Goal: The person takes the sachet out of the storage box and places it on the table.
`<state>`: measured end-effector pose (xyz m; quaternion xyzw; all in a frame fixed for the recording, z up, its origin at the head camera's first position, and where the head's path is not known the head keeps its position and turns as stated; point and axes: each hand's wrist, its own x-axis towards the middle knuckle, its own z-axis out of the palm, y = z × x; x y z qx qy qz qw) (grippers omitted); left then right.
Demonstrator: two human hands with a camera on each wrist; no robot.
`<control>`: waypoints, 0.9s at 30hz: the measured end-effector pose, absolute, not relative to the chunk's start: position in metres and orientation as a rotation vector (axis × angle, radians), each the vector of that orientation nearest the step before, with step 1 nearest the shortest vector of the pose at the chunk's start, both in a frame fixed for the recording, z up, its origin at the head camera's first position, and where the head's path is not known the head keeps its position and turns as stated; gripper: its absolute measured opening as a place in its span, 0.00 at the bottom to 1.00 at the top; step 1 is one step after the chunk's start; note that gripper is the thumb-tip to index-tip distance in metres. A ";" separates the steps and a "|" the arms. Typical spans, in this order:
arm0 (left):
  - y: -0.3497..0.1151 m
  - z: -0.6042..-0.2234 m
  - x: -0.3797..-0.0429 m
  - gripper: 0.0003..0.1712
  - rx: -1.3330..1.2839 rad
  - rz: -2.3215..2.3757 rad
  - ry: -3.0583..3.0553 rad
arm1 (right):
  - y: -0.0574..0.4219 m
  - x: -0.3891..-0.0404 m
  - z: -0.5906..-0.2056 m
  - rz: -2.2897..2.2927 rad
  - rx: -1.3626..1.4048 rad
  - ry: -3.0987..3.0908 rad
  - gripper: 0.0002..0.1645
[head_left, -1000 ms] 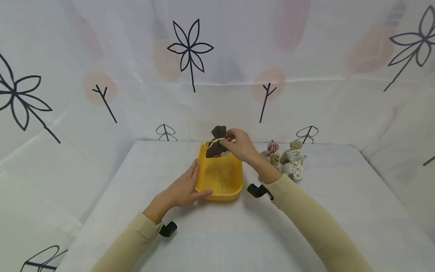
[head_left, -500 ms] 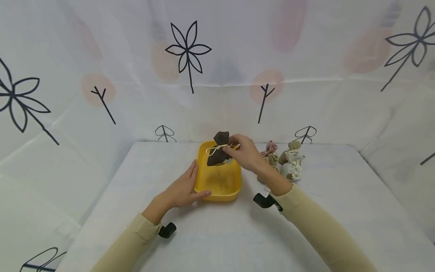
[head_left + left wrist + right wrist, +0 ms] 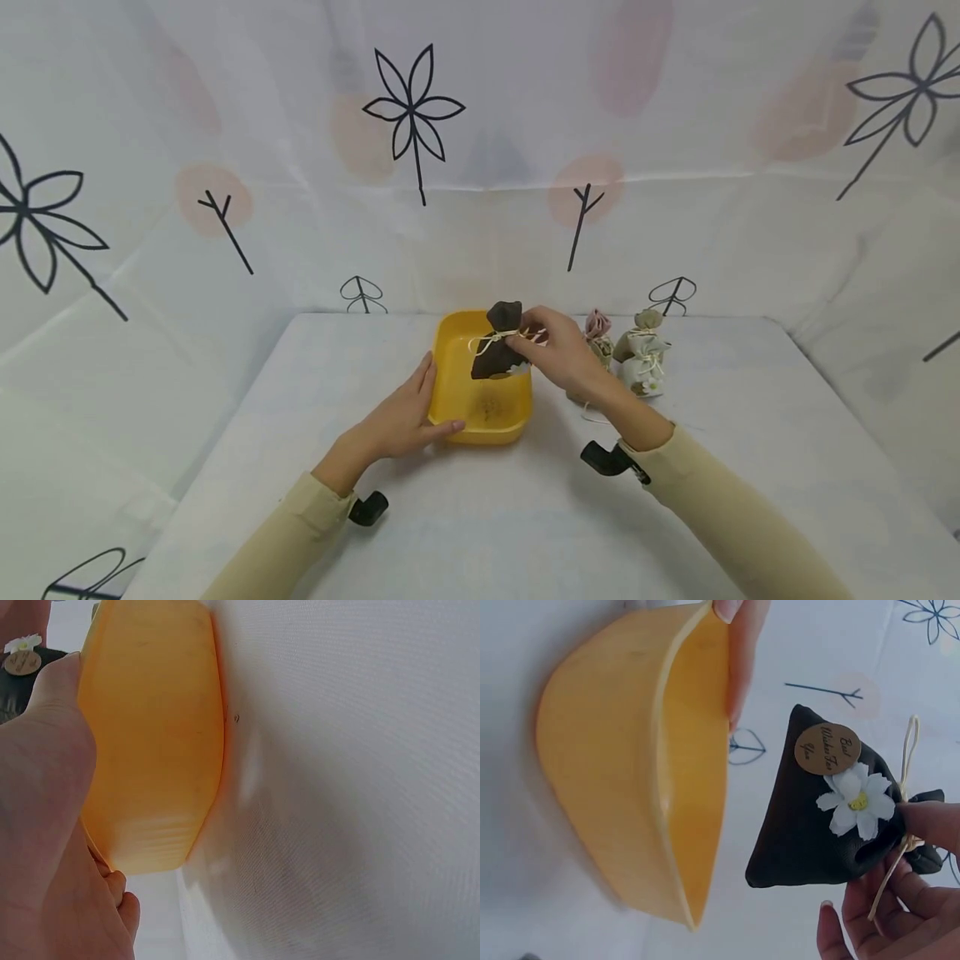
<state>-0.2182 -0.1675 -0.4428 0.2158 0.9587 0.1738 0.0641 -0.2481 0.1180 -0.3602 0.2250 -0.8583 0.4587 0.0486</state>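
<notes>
My right hand [image 3: 562, 350] pinches a small dark drawstring pouch [image 3: 495, 358] at its tied neck. The pouch is up over the right side of a yellow tub [image 3: 487, 435]. In the right wrist view the pouch carries a white flower [image 3: 857, 801] and a round brown label [image 3: 827, 748], with a cream cord around its neck. At the tub's near left corner my left hand [image 3: 393, 421] holds it, thumb over the front rim and fingers along the left wall. The left wrist view has the thumb at the rim of the tub [image 3: 154, 735].
Right of the tub, partly behind my right forearm, several small pouches stand together: a pink-topped one [image 3: 597, 325], a white one [image 3: 645, 371] with a flower, and a beige-topped one [image 3: 648, 320]. A white cloth printed with flowers [image 3: 411, 108] hangs behind the table.
My right hand has drawn the dark pouch from the tub's back edge toward me and to the right. My left hand has kept its hold on the tub.
</notes>
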 end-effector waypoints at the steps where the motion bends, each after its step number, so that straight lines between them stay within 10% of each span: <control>1: -0.167 -0.443 -0.218 0.69 0.650 0.525 2.895 | 0.121 -0.247 -0.360 1.391 0.679 -2.620 0.16; 27: -0.166 -0.443 -0.218 0.68 0.619 0.553 2.887 | 0.185 -0.223 -0.382 1.306 0.605 -2.711 0.10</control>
